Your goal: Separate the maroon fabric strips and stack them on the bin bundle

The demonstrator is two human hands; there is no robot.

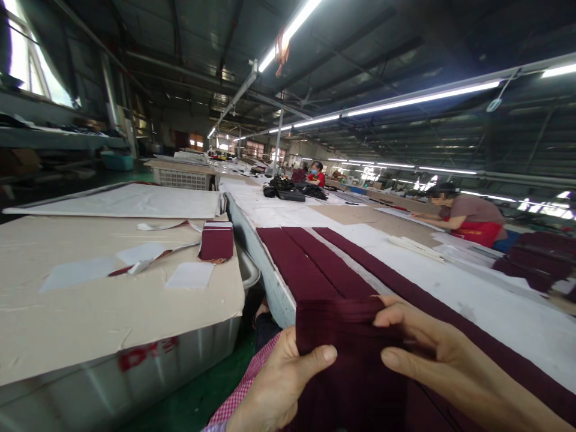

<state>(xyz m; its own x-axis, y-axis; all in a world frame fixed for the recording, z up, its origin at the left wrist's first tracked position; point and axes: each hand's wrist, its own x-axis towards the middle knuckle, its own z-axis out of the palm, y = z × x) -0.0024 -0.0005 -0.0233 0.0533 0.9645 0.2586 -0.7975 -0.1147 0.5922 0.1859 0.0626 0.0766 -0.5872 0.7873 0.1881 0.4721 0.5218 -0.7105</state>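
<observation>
A stack of maroon fabric pieces (346, 342) is raised over the near end of the table. My left hand (288, 375) is closed on its left edge, thumb on top and fingers underneath. At the upper right corner of the same stack is my right hand (418, 342), its fingers curved and spread, fingertips at the edge; whether it pinches a layer is blurred. Beyond my hands, long maroon fabric strips (310, 258) lie side by side on the white-covered table (360, 231).
On the left, a beige board (112, 318) covers a large bin and bears a small maroon stack (216, 241) and white scraps (189, 275). Black items (292, 191) lie farther up the table. One person (477, 216) leans over its right side; another (316, 174) is farther back.
</observation>
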